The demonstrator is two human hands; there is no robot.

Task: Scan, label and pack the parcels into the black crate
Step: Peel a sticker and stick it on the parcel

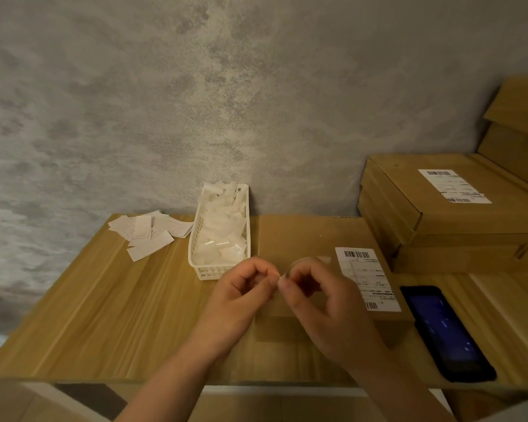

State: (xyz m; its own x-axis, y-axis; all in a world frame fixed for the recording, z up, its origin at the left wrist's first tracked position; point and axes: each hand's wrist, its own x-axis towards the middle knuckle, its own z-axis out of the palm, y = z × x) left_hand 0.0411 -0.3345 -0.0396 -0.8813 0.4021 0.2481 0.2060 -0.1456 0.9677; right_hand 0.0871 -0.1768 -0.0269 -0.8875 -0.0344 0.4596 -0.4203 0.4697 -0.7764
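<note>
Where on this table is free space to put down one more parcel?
The table is bare left of both hands, in front of the paper slips and white basket. The right is crowded: a labelled parcel, a phone, stacked boxes.

parcels 3+ (317, 239) | basket 1 (220, 272) | phone 1 (445, 330) | hands 2 (238, 293)

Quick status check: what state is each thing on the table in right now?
Left hand: pinching a small clear piece.
Right hand: pinching the same piece.
Parcel under the hands: closed, labelled, flat on the table.
Stacked boxes: closed, top one labelled.
Phone: screen lit, face up.
White basket: full of clear pieces.
Paper slips: loose pile.
</note>
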